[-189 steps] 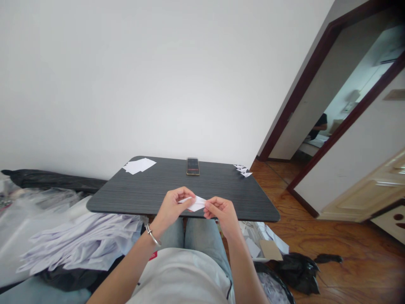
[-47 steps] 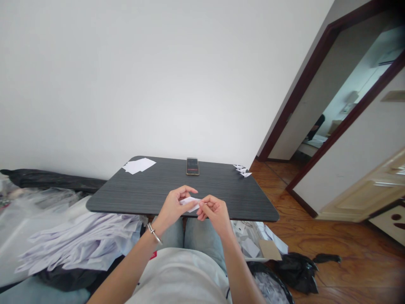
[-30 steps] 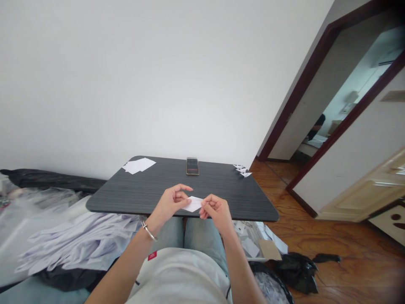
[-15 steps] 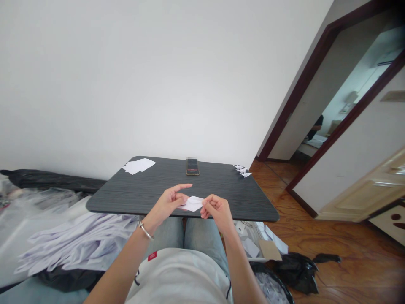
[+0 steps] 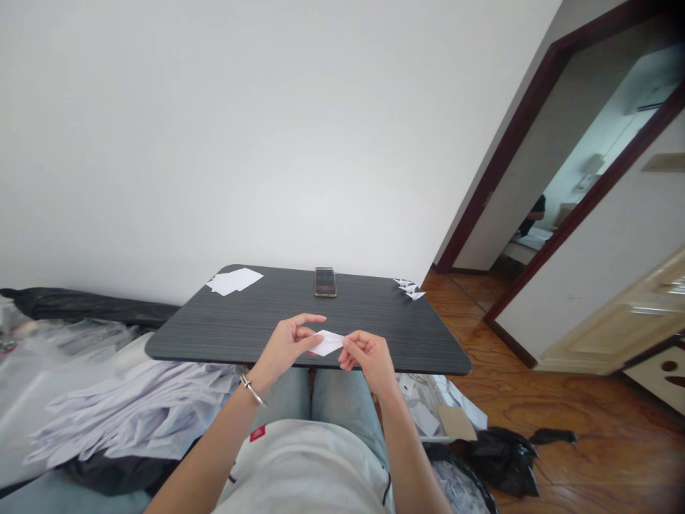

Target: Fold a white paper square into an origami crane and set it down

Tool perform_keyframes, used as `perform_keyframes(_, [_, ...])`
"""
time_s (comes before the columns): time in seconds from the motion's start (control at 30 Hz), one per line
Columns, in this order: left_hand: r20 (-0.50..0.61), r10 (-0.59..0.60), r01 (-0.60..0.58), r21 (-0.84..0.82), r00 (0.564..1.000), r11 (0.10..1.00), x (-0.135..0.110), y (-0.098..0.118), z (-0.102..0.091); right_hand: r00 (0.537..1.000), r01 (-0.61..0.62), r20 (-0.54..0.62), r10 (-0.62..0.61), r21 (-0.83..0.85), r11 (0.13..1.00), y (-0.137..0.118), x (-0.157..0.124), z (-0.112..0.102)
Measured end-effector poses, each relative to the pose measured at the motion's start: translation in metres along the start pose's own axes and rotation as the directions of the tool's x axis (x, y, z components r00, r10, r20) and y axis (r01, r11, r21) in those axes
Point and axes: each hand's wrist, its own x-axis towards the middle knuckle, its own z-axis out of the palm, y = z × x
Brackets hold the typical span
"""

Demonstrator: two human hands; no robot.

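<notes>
A small folded piece of white paper point(image 5: 327, 343) is held between both hands just above the near edge of the dark table point(image 5: 240, 330). My left hand point(image 5: 290, 345) pinches its left end, forefinger stretched out over it, a metal bracelet on the wrist. My right hand point(image 5: 366, 354) pinches the right end with curled fingers. Flat white paper slips point(image 5: 234, 280) lie at the table's far left corner. Several small folded paper pieces point(image 5: 409, 288) sit at the far right corner.
A phone point(image 5: 325, 281) lies at the table's far middle edge. A heap of white sheets point(image 5: 133, 414) lies on the left beside my lap. Black bags point(image 5: 503, 460) and scraps lie on the wooden floor at right. A person sits beyond the open doorway point(image 5: 532, 214).
Over the earlier frames the paper was turned and refolded between my fingers; my left forefinger lifted and stretched out. The hands stay over the table's near edge.
</notes>
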Motion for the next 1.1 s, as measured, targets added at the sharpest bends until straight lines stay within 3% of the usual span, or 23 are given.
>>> perform_keyframes(0.3, [-0.013, 0.011, -0.011, 0.002, 1.000, 1.000, 0.002, 0.000, -0.002, 0.998, -0.019, 0.068, 0.016, 0.034, 0.999, -0.003, 0.000, -0.003])
perform_keyframes(0.53, [-0.120, 0.061, -0.064, -0.020, 0.991, 0.998, 0.003, -0.003, 0.002, 1.000, 0.003, 0.023, -0.005, 0.097, 0.995, -0.004, -0.001, 0.002])
perform_keyframes(0.77, [-0.212, 0.088, -0.099, -0.046, 0.973, 0.994, 0.006, -0.010, 0.009, 0.998, -0.037, 0.056, 0.033, 0.053, 0.998, 0.005, -0.001, 0.013])
perform_keyframes(1.1, [-0.175, 0.059, -0.079, -0.113, 0.983, 0.990, 0.004, -0.011, 0.018, 1.000, 0.012, 0.009, -0.012, 0.016, 1.000, 0.009, -0.001, 0.020])
